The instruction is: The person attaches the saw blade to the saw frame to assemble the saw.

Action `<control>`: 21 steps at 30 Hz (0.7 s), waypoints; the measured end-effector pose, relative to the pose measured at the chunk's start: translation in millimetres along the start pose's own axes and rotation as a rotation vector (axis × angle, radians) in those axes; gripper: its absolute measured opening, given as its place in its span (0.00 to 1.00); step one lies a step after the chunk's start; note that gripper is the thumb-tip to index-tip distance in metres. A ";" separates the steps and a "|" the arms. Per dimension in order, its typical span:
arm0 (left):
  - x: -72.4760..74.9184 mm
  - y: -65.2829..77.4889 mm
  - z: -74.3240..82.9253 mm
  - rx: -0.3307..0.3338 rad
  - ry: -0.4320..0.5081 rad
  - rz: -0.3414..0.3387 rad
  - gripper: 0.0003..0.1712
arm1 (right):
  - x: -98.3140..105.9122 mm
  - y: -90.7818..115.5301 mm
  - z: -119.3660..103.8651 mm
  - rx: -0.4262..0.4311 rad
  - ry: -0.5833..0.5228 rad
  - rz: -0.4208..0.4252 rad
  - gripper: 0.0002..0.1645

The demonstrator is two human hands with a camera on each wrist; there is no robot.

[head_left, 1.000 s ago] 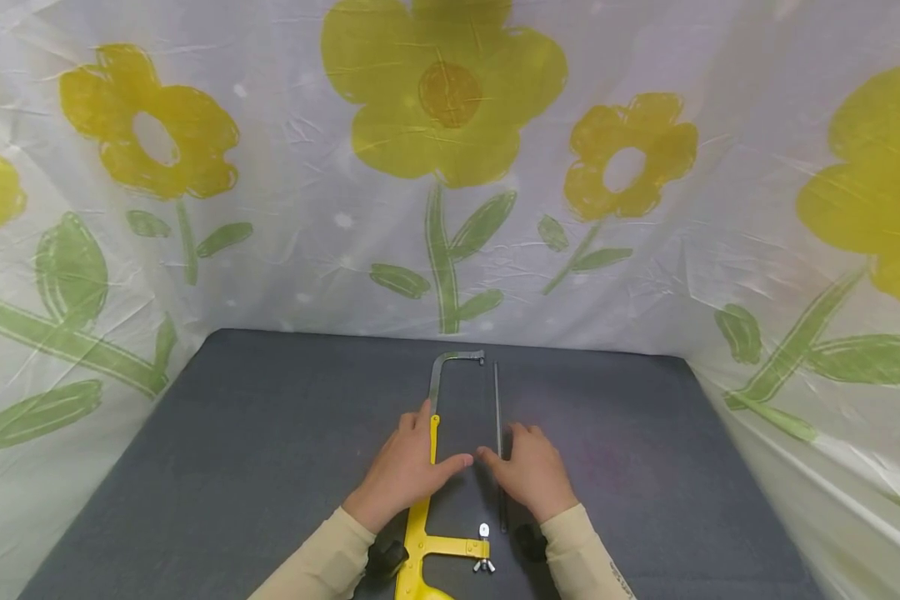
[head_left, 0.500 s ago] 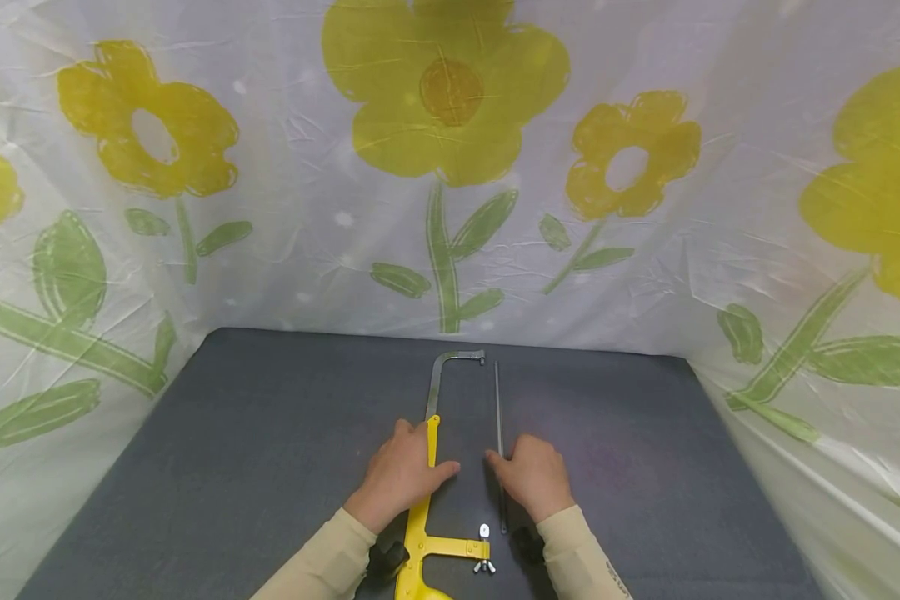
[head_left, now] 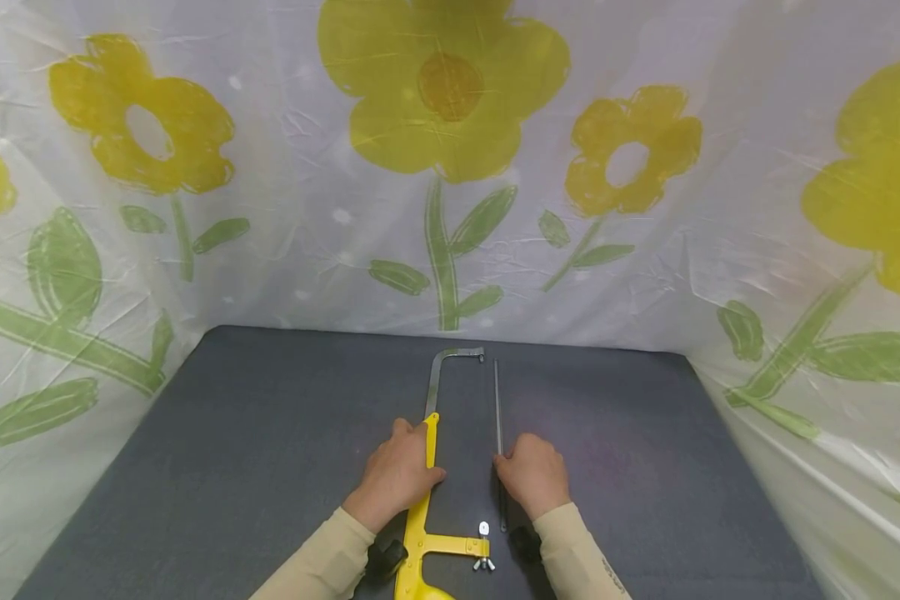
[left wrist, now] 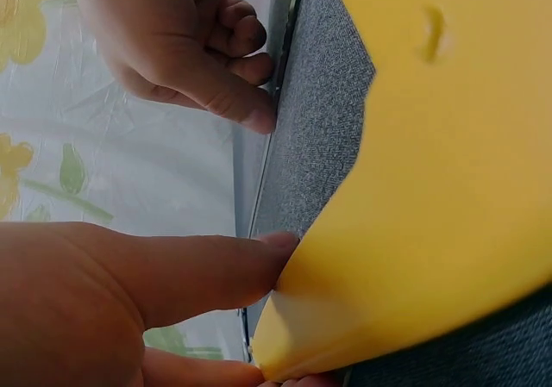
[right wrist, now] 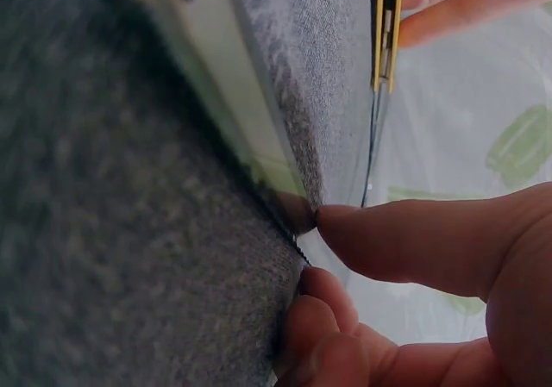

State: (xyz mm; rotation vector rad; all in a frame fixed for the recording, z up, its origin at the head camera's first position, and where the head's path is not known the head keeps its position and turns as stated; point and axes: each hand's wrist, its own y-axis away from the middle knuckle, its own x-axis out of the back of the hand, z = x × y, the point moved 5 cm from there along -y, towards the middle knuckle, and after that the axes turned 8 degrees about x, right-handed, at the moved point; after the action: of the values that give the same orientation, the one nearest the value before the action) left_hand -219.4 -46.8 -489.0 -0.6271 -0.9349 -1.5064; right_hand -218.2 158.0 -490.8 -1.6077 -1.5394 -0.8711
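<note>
A yellow hacksaw frame (head_left: 418, 523) with a silver bent front end (head_left: 435, 379) lies lengthwise on the grey table. My left hand (head_left: 392, 477) grips its yellow bar, thumb on the right edge and fingers round the left. The left wrist view shows the thumb pressed against the flat yellow metal (left wrist: 431, 215). Just right of the frame, detached from it, a thin hacksaw blade (head_left: 498, 412) lies roughly parallel. My right hand (head_left: 534, 479) pinches the blade near its middle; in the right wrist view thumb and curled fingers meet at its edges (right wrist: 237, 94).
A wing nut (head_left: 483, 565) and a blade post stand at the end of the frame's short yellow arm (head_left: 450, 546). The dark grey table (head_left: 270, 433) ends at a white flower-printed curtain (head_left: 292, 275) at the back and sides.
My right hand's thumb has drawn in from the gap onto the blade, its fingers curling round it. My left hand's fingers and thumb have closed onto the frame. Frame and blade hardly move.
</note>
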 end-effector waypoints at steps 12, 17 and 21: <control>-1.4 0.2 0.5 -0.002 -0.029 -0.001 0.47 | 0.4 -0.9 1.7 -0.059 0.011 0.001 0.27; -1.9 -0.2 -0.4 -0.009 -0.030 -0.013 0.48 | 0.1 -0.5 2.1 -0.067 -0.001 -0.001 0.24; -1.6 -0.5 -1.1 -0.011 -0.018 -0.026 0.50 | -0.7 -0.1 1.3 -0.077 -0.008 -0.003 0.23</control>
State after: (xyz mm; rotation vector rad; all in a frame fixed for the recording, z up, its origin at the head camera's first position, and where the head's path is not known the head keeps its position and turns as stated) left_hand -219.5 -46.8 -491.0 -0.6399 -0.9525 -1.5320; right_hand -218.3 158.8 -492.0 -1.6657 -1.5310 -0.9371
